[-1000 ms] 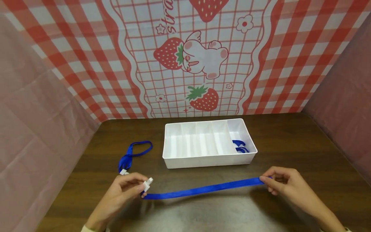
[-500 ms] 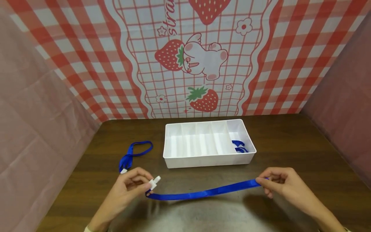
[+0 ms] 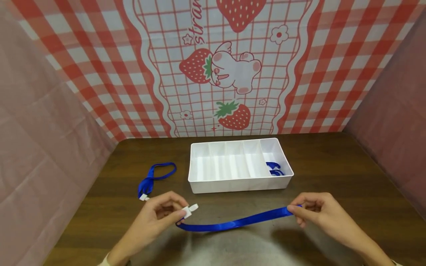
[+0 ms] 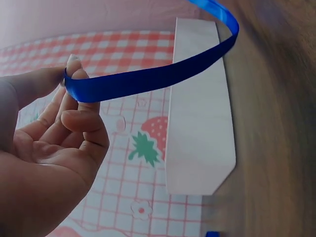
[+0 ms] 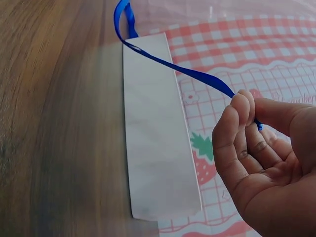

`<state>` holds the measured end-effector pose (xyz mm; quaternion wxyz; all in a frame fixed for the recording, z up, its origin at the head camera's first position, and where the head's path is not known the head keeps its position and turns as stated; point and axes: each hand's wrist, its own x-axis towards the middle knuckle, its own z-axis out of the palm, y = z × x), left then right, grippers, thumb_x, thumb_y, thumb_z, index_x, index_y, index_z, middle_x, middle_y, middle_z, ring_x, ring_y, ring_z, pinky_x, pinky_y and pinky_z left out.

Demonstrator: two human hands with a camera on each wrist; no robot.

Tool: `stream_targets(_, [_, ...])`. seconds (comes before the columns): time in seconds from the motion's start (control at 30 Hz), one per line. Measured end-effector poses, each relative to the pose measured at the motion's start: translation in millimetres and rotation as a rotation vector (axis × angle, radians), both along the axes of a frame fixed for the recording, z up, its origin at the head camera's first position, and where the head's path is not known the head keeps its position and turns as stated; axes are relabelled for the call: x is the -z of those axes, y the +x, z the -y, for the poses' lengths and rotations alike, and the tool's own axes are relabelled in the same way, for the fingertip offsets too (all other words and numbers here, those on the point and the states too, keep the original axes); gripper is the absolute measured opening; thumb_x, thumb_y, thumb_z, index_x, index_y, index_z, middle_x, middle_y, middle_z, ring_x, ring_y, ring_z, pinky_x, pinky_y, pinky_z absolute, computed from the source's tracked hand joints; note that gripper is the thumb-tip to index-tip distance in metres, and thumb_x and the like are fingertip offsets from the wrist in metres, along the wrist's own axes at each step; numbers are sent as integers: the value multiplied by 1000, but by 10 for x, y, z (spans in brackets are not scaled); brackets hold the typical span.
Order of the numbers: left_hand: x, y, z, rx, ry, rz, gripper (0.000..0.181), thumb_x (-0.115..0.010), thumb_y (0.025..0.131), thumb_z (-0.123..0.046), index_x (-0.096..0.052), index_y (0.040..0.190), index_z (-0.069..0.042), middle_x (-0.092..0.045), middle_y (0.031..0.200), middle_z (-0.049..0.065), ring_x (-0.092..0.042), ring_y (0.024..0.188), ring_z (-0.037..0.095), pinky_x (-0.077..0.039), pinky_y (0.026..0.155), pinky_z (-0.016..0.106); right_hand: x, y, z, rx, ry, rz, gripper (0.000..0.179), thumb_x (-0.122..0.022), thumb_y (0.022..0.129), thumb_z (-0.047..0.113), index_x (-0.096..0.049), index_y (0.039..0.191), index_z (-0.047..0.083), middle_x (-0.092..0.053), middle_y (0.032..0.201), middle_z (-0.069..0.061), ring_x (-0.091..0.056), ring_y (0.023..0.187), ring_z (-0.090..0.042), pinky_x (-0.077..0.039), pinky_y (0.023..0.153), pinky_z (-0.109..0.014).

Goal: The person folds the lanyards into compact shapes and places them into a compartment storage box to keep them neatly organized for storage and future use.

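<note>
A blue lanyard (image 3: pixel 229 224) hangs in a slack curve between both hands, above the front of the table. My left hand (image 3: pixel 158 218) pinches its end with the white plastic clip (image 3: pixel 188 211) between thumb and fingers. The far end of the strap is pinched by my right hand (image 3: pixel 319 212); a short bit of blue pokes out past those fingertips. In the left wrist view the ribbon (image 4: pixel 148 81) runs away from the fingertips and bends round at the upper right. The right wrist view shows the same band (image 5: pixel 197 75) sagging toward the upper left.
Behind the hands stands a white divided box (image 3: pixel 239 184); its rightmost compartment holds blue strap loops (image 3: pixel 274 168). Another blue lanyard (image 3: pixel 146 184) with a white clip lies on the wooden table (image 3: pixel 319 162) at the left. A strawberry-print cloth (image 3: pixel 233 74) hangs at the back.
My left hand has moved to the right with the clip, and my right hand has shifted slightly left. The hands are closer together, and the lanyard sags more between them.
</note>
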<state>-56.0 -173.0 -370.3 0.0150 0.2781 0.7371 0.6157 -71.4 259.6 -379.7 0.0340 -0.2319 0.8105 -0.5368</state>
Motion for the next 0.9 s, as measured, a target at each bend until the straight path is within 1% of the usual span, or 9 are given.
stream_targets(0.1, [-63,15,-64,-13,-30,7,18,-66,93,2,-65,105,-12,-70,84,6,-68,76,13,-56,61,32,-8,-10,30,-28,-12,-14,11,-65,94,0,-71,90,9,-63,63,-1,-59,54,-18,-46,46,-32])
stream_targets(0.17, [-94,19,-105,-17,-46,-2,18,-67,93,0,-65,105,-13,-70,84,2,-68,75,15,-56,61,32,-17,-16,55,-45,-23,-21,12,-65,94,-1,-71,90,9,-63,64,-2,-60,54,-18,-47,46,-32])
stream_targets(0.33, [-146,20,-213,-18,-72,-68,18,-69,91,-1,-66,102,-15,-70,82,-3,-66,70,18,-54,57,29,-41,-21,118,-85,-53,-12,12,-63,94,-2,-70,92,8,-63,65,-3,-60,56,-16,-49,49,-33])
stream_targets(0.4, [-165,18,-255,-4,-72,-105,17,-69,92,-1,-66,102,-14,-70,82,-2,-66,68,18,-52,54,27,-49,-24,146,-95,-61,-1,12,-63,95,-1,-70,92,8,-63,65,-4,-60,57,-16,-50,51,-33])
stream_targets(0.53, [-220,8,-347,37,-60,-151,13,-67,93,-2,-65,101,-12,-69,81,0,-63,67,9,-50,50,24,-67,-30,210,-133,-92,5,12,-62,95,-3,-70,92,7,-63,66,-5,-61,57,-18,-51,51,-33])
stream_targets(0.63, [-268,-4,-426,65,-54,-174,11,-67,94,-3,-65,101,-12,-69,81,1,-62,67,5,-48,49,23,-102,-26,269,-156,-111,14,13,-62,95,-3,-70,93,6,-63,66,-6,-61,57,-19,-50,51,-33])
stream_targets(0.73, [-307,-21,-511,86,-53,-193,10,-67,94,-4,-65,101,-12,-69,81,1,-61,67,4,-48,48,22,-160,-26,340,-164,-119,33,11,-62,95,-2,-70,92,6,-64,66,-7,-62,58,-20,-51,52,-31])
stream_targets(0.83, [-348,-37,-597,107,-51,-178,9,-66,96,-7,-66,103,-12,-70,82,0,-61,67,5,-49,50,23,-221,-36,422,-181,-124,55,10,-63,96,0,-70,91,6,-64,66,-7,-63,58,-21,-52,53,-31])
stream_targets(0.9, [-376,-53,-658,132,-40,-176,8,-65,96,-7,-66,104,-12,-70,82,0,-63,66,7,-51,51,24,-255,-46,476,-192,-130,72,10,-64,95,1,-70,90,6,-65,66,-8,-64,58,-22,-53,54,-32])
